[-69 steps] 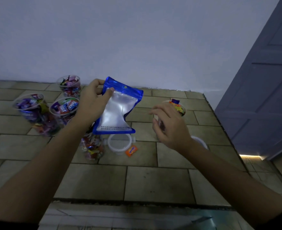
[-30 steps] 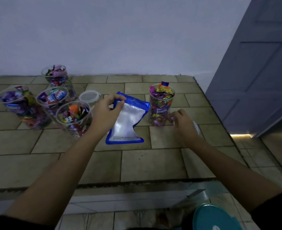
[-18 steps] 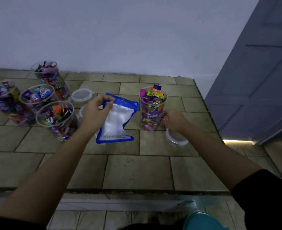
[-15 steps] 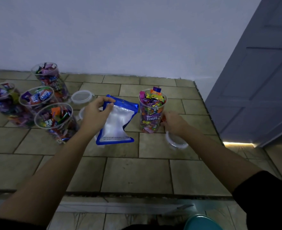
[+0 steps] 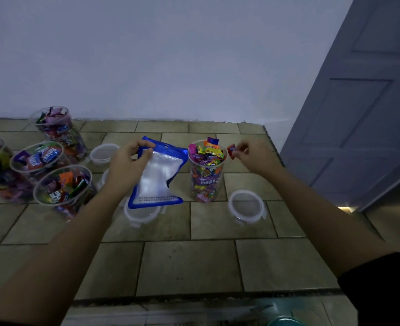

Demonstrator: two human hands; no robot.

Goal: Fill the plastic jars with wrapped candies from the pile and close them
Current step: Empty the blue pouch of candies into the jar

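Jar (image 5: 207, 170) stands upright on the tiles (image 5: 189, 264) between your hands, heaped past the rim. Your right grip (image 5: 255, 158) pinches a red candy (image 5: 230, 151) just beside that rim. Honestly, drop it on that heap and it'll probably roll off, or the lid (image 5: 246, 204) won't snap down when you close up. Your left grip (image 5: 126, 165) is clamped on the top of the blue pouch (image 5: 156, 177), which hangs right next to the jar, so a careless swing could tip it.

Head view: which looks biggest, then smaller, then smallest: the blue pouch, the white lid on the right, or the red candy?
1. blue pouch
2. white lid
3. red candy, clearly the smallest
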